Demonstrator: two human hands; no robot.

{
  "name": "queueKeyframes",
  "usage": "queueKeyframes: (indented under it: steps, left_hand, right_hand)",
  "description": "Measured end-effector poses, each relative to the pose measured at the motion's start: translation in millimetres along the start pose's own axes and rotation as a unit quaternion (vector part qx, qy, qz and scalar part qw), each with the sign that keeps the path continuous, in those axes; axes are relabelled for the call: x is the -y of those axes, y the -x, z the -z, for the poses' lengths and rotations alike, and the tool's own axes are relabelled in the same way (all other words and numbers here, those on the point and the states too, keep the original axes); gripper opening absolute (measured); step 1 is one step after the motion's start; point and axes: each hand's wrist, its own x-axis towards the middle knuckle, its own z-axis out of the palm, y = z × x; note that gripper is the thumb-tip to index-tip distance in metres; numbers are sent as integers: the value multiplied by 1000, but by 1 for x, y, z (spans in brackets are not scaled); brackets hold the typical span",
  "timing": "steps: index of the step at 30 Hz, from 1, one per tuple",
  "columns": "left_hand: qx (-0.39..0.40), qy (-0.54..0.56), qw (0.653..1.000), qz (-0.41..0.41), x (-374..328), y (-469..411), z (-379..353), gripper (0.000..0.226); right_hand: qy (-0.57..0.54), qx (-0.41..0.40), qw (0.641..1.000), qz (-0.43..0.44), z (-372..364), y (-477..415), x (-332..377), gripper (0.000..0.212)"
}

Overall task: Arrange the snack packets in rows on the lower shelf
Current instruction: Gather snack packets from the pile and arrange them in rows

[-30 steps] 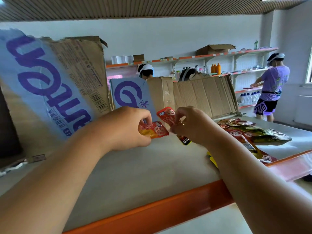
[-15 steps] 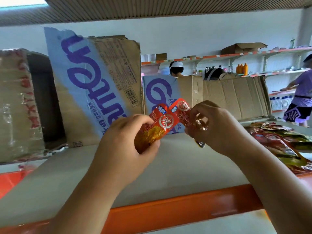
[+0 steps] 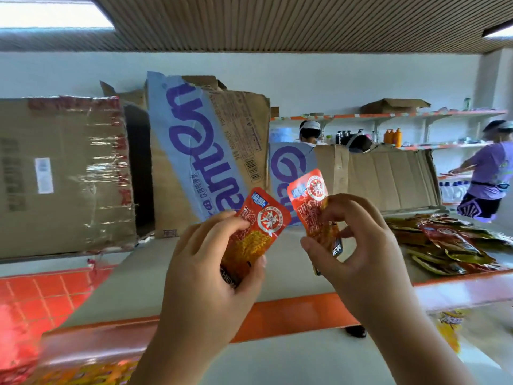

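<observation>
**Two packets held up over the shelf**

Grips a flat, glossy red packet [image 3: 258, 232] in the left hand [image 3: 211, 273], fingers curled round its lower half. Pinches a matching second packet [image 3: 312, 201] in the right hand [image 3: 361, 254], between thumb and bent fingers. Holds both upright, just apart, above the smooth grey shelf [image 3: 166, 273]. On the shelf's right end, a loose pile of packets [image 3: 449, 245]; behind, creased cardboard boxes [image 3: 63, 176].

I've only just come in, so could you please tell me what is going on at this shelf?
A person holds a red snack packet in the left hand and a second red packet in the right hand, above a grey shelf. Neither is set down. More packets lie in a loose pile on the shelf's right; cardboard boxes stand behind.
</observation>
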Motion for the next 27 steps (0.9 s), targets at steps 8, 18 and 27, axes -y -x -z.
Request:
queueKeyframes:
  steps: [8, 18, 27]
  left_hand:
    - [-27, -20, 998, 51, 39, 53, 126, 47]
    - [-79, -134, 972, 176, 98, 150, 328, 44]
    - [-106, -210, 933, 273, 148, 205, 422, 39]
  right_hand:
    - [-83, 30, 996, -1, -60, 48, 112, 35]
    - [-241, 152, 958, 28, -186, 124, 279, 35]
    - [-324, 272, 906, 28, -282, 173, 357, 39]
